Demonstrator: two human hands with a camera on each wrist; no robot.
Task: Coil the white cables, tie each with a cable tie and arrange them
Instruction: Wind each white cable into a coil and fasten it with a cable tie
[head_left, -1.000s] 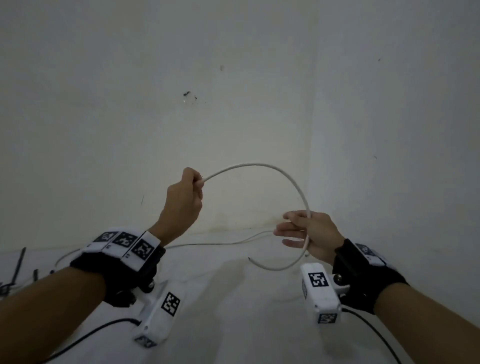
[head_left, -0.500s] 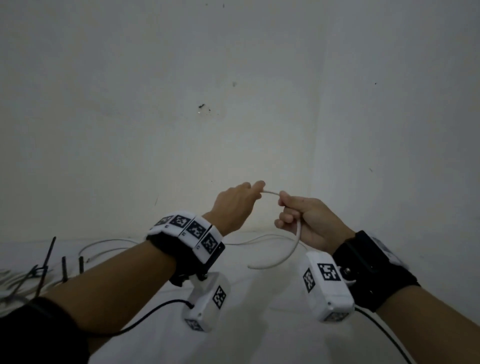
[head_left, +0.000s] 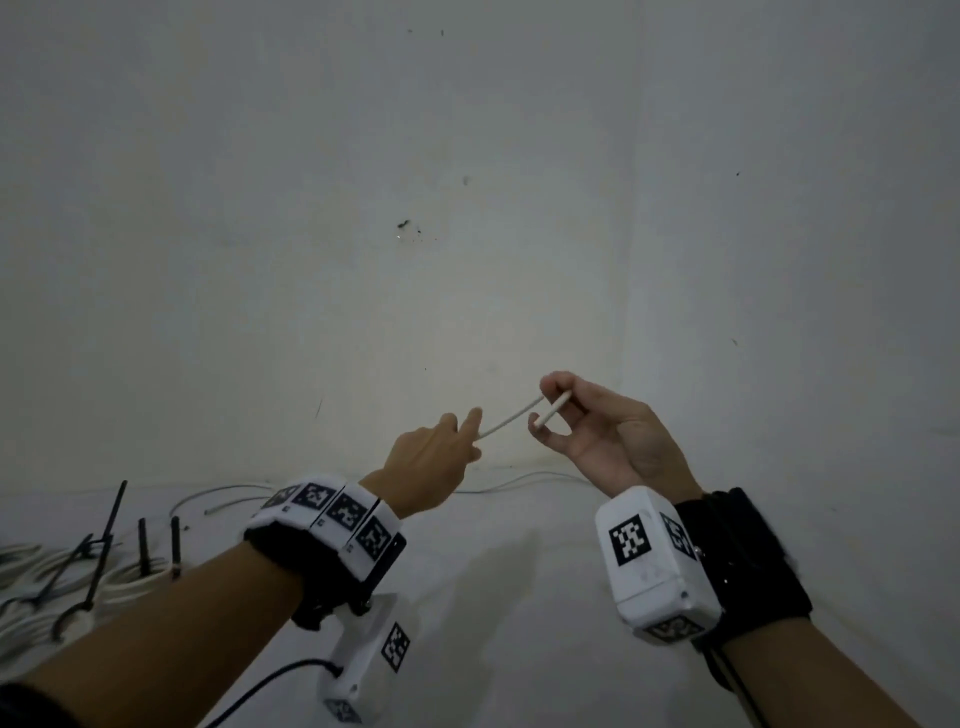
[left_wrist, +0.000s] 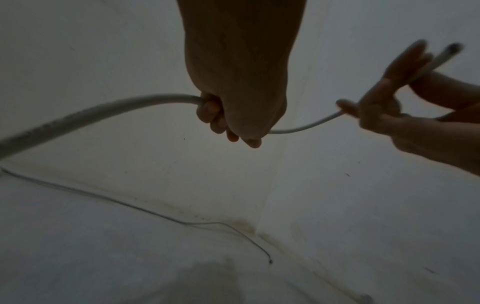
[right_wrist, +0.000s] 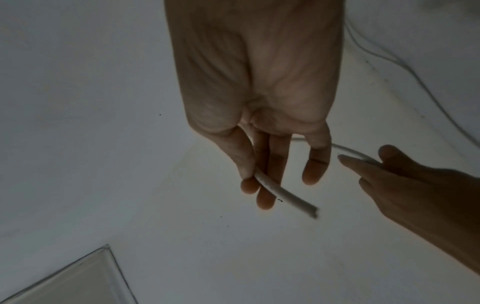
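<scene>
Dim light throughout; both wrist views are dark and grainy. In the head view the left hand (head_left: 434, 454) is seen from the back, so its grip is hidden there. The left wrist view shows its fingers (left_wrist: 214, 115) curled round the white cable (head_left: 508, 423), which runs out of the fist on both sides and off the left edge of that picture.

The right hand (head_left: 602, 426), palm up, holds the cable close to its cut end, pinched between fingers and thumb. The little finger (right_wrist: 315, 164) stands apart from the others. The short free end pokes past the fingertips; its tip is blurred in both wrist views.

The cable spans the small gap between the two hands, held in the air above the white surface (head_left: 519, 597), in front of a corner of white walls (head_left: 467, 208).

At the far left, partly cut off by the frame edge, lies a heap of other white cables (head_left: 62, 577) with black cable ties (head_left: 111, 525) standing up from it; how many cannot be told. A thin wire (head_left: 524, 480) runs along the foot of the wall behind the hands. Both wrists carry white camera units with black square markers (head_left: 631, 543).
</scene>
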